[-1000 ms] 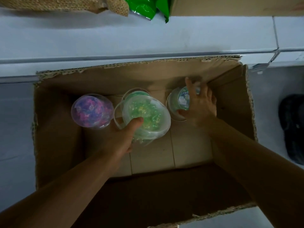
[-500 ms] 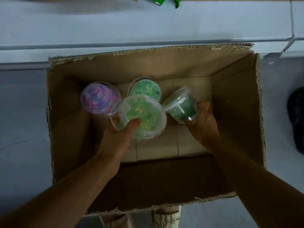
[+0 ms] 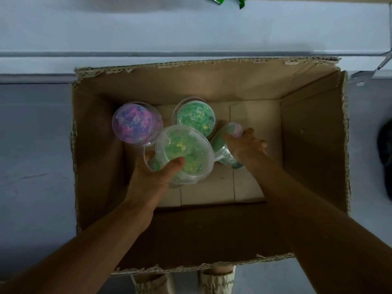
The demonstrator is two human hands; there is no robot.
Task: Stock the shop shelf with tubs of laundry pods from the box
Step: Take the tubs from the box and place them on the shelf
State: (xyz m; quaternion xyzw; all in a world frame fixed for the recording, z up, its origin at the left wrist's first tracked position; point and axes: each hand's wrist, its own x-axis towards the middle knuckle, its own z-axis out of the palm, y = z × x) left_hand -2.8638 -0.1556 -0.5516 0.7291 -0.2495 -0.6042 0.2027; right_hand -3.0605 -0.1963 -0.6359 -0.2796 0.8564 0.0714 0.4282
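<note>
My left hand [image 3: 152, 177] has its thumb across the clear lid and fingers curled under the side wall of a green tub [image 3: 184, 154]; the grip is full, with the tub's loose handle hoop showing at the left edge. My right hand [image 3: 246, 148] wraps from above around a second green tub [image 3: 220, 147], fingers closed over its upper side.

Left tub: lid faces up toward me, axis close to vertical, tipped slightly my way. Right tub: tilted hard, its long axis leaning up and to the right, with the lid edge at upper right near my fingertips. I cannot tell how much of its base still touches the box floor.

Both tubs sit inside the cardboard box [image 3: 314, 145], mid-floor. Two more stand upright behind them, a pink-purple tub [image 3: 136, 123] at the left and a third green tub [image 3: 196, 117] beside it, both close against my left-hand tub.

Step, as I judge it: lift both clear. Best to level the right tub before raising it, so the pods do not slump against the lid. I should raise the left tub straight up to avoid knocking its neighbours. The white shelf [image 3: 191, 32] runs just beyond the box's far wall.
</note>
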